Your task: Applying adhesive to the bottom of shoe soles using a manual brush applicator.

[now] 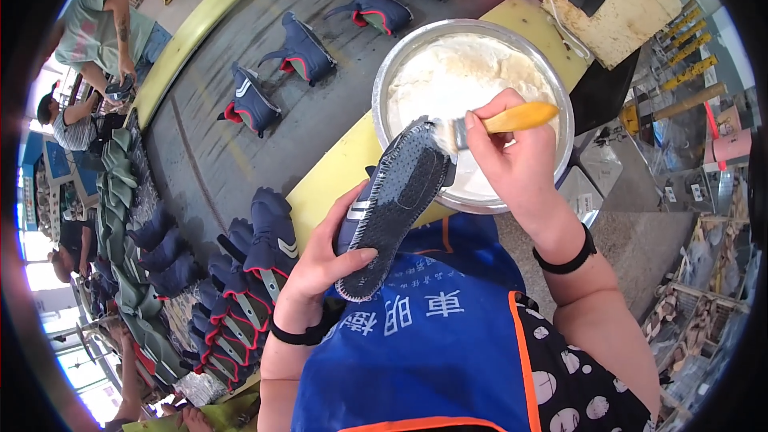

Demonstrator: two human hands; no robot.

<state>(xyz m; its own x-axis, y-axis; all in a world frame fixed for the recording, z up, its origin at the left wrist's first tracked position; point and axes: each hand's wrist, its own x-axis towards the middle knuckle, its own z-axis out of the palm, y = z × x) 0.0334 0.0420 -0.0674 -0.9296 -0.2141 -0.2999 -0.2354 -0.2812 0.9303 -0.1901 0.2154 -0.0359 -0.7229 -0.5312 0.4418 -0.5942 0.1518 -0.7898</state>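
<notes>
One stitched navy shoe upper (pixel 398 206) we are holding at frame centre: our left hand (pixel 324 264) is gripping its lower half, our right hand (pixel 518 156) is pinching a wooden-handled paintbrush (pixel 528 116) at its upper end.

Left hand (pixel 330 260) grips left of centre, thumb (pixel 358 259) extended, left forearm (pixel 280 372) rising from the lower edge; right hand (pixel 518 158) pinches right of centre, right forearm (pixel 590 292) slanting to lower right

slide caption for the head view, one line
Left hand holds a navy shoe, underside up, while the right hand brings a brush to one end, beside a metal bowl.
</notes>
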